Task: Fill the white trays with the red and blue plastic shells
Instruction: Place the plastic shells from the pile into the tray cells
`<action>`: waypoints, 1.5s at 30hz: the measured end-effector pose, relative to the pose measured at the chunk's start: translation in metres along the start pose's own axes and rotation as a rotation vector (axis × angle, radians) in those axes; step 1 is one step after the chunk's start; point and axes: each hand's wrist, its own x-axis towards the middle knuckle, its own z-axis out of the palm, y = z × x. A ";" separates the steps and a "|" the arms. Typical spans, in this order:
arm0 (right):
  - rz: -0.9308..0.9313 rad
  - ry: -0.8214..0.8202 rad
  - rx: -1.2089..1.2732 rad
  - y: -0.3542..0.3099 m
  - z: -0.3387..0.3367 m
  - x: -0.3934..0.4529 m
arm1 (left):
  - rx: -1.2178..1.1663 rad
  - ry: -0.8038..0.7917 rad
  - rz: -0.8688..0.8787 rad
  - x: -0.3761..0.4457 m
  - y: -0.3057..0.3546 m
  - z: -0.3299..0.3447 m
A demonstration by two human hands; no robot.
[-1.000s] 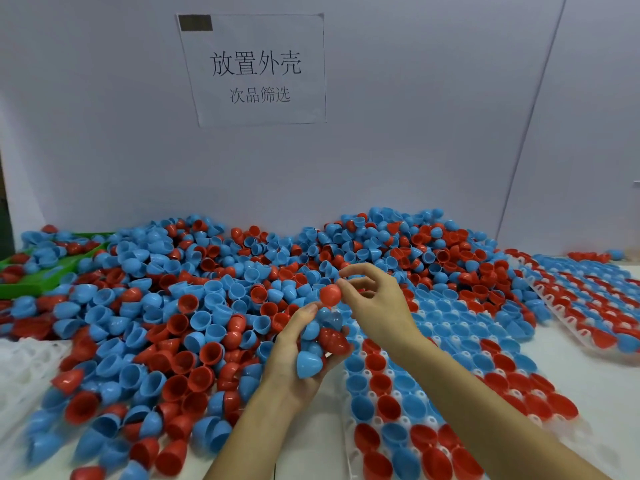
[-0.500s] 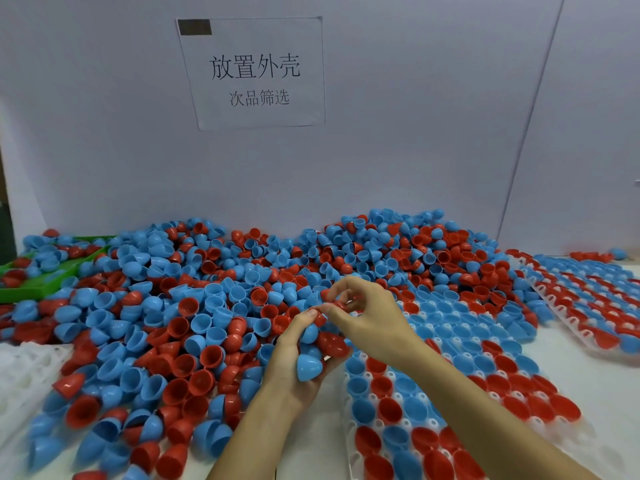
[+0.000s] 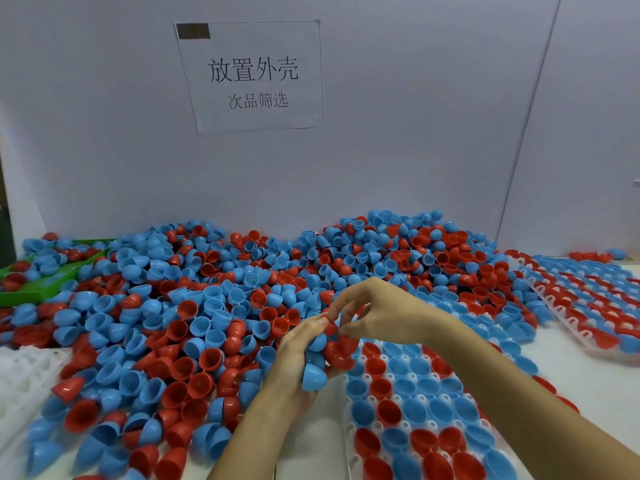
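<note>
Red, blue shells (image 3: 322,358) handful: left hand (image 3: 298,362).

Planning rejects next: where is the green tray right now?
In the head view, the green tray sits at the far left against the wall, partly buried under the shell pile, with loose shells inside it.

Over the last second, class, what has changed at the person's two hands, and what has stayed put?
The right hand, which held a red shell up in its fingertips, has come down to the left hand; its fingertips now meet the left thumb among the held shells, and that red shell can no longer be singled out. Unchanged: the left hand's handful, the loose pile and the near tray.
</note>
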 end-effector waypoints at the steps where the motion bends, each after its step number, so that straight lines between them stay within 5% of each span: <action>1: -0.004 -0.032 -0.043 -0.001 -0.003 0.001 | 0.020 -0.003 0.003 0.000 0.000 0.000; 7: -0.036 -0.113 -0.156 -0.004 -0.008 0.007 | 0.068 -0.041 -0.005 -0.003 0.001 0.000; 21: 0.127 0.076 -0.221 0.042 -0.058 -0.104 | 0.016 -0.003 0.009 -0.001 0.000 -0.002; 31: 0.334 -0.021 -0.512 0.079 -0.021 -0.175 | -0.005 0.020 0.006 -0.002 0.000 0.000; 45: 0.352 -0.118 -0.475 0.073 -0.022 -0.167 | -0.012 0.042 0.000 -0.004 0.000 0.001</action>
